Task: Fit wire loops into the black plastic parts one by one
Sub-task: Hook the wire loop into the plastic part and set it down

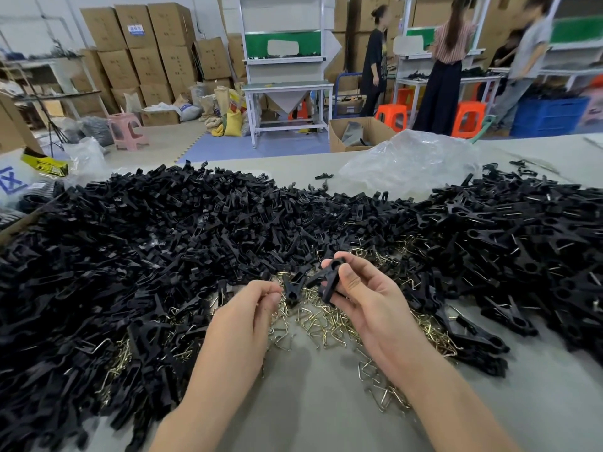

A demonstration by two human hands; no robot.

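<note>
My right hand (362,288) pinches a black plastic part (329,275) between thumb and fingers, held above the table. My left hand (251,305) has its fingers curled, its fingertips pinched together just left of a second black part (293,287); what they hold is too small to tell. Brass-coloured wire loops (326,324) lie scattered on the table under and between both hands. A huge heap of loose black parts (146,256) covers the table to the left and behind.
A second heap of black clips with wires (522,249) fills the right side. A crumpled clear plastic bag (408,161) lies behind it. Bare grey tabletop (310,402) shows between my forearms. Cardboard boxes, workbenches, stools and several people stand in the background.
</note>
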